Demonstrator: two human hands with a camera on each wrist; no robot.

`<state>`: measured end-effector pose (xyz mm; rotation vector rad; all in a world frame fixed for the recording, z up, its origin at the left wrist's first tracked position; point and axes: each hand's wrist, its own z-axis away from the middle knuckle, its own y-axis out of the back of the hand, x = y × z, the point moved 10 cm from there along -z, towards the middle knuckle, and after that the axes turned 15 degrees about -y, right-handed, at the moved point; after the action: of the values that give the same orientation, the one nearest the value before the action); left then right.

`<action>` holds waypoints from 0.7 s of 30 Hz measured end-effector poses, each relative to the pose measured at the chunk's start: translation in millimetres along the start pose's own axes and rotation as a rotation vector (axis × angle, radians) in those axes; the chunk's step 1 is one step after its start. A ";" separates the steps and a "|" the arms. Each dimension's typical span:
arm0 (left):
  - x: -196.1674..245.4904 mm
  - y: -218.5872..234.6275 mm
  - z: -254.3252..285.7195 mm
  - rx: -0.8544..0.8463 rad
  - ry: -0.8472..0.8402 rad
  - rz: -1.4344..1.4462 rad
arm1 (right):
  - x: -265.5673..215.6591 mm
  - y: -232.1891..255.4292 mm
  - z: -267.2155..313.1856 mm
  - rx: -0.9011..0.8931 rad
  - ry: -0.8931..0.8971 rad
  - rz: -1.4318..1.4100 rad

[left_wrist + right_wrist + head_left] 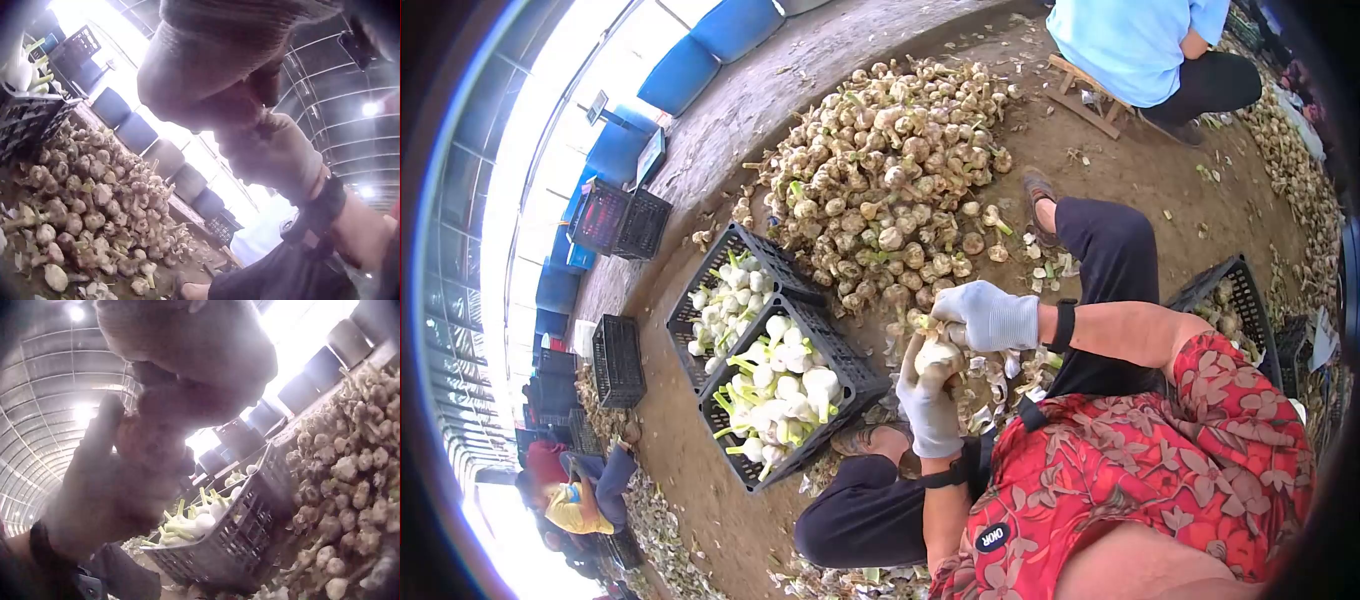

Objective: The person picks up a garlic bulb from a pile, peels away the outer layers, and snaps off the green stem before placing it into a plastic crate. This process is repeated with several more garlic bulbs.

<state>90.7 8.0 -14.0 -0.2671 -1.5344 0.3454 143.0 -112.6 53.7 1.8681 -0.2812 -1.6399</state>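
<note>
In the head view, my gloved left hand (pixel 930 405) grips a pale garlic bulb (pixel 938 356) from below, with fingers curled round it. From the other side my gloved right hand (pixel 992 316) curls its fingers against the bulb's upper end, pinching there. Both hands meet in front of my knees. In the right wrist view, a blurred, shaded part of the bulb (pixel 147 434) shows between the hands. Just left of them stands a black crate (pixel 862 392) of peeled white garlic (pixel 785 385) with trimmed green stems.
A large heap of unpeeled garlic (pixel 890 170) lies ahead. Another crate (pixel 685 330) of white garlic adjoins the nearer one. At my right is a black crate (pixel 1260 300) with garlic. A person in a blue shirt (pixel 1135 45) sits on a wooden stool (pixel 1088 92). Peeled skins litter the ground.
</note>
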 end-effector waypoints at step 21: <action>-43.0 10.0 4.9 -0.050 0.144 0.836 | 66.4 -32.6 20.1 -0.223 -0.529 -1.180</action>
<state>85.1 0.6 -57.4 -0.9573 -1.2281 0.9185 129.6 -129.5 -19.8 1.4058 0.9427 -2.7528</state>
